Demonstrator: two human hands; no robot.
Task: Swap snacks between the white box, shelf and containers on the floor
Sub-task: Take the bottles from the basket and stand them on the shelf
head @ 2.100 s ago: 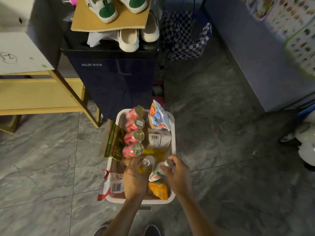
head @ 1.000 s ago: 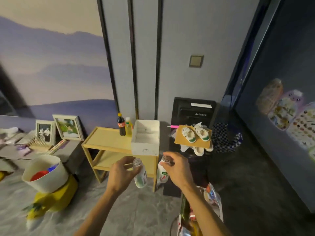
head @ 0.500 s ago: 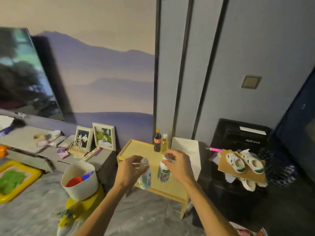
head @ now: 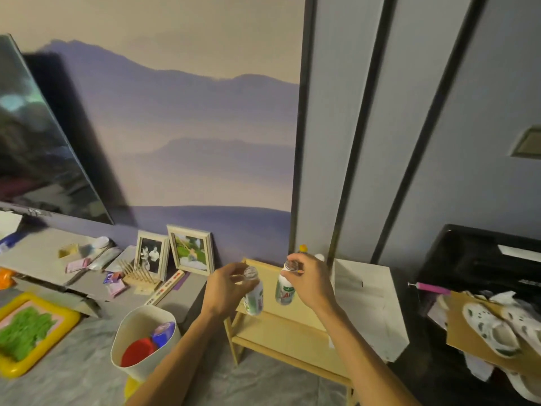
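- TV (head: pixel 38 142) mounted upper left, screen dark with reflections
- mountain mural (head: pixel 190 112) on the wall behind it
- low grey cabinet (head: pixel 44 253) under the TV, small clutter on top
- two photo frames (head: pixel 152 253) (head: pixel 191 249) leaning on the wall, side by side
- wooden peg rack (head: pixel 140 276) just in front of the frames
- yellow tray (head: pixel 13 369) on the floor at left, green stuff inside
- black appliance (head: pixel 474 253) at right
- cardboard sheet (head: pixel 459 326) on it, white shoes (head: pixel 491 329) on top
- switch plate (head: pixel 527 145) on the grey wall, far right
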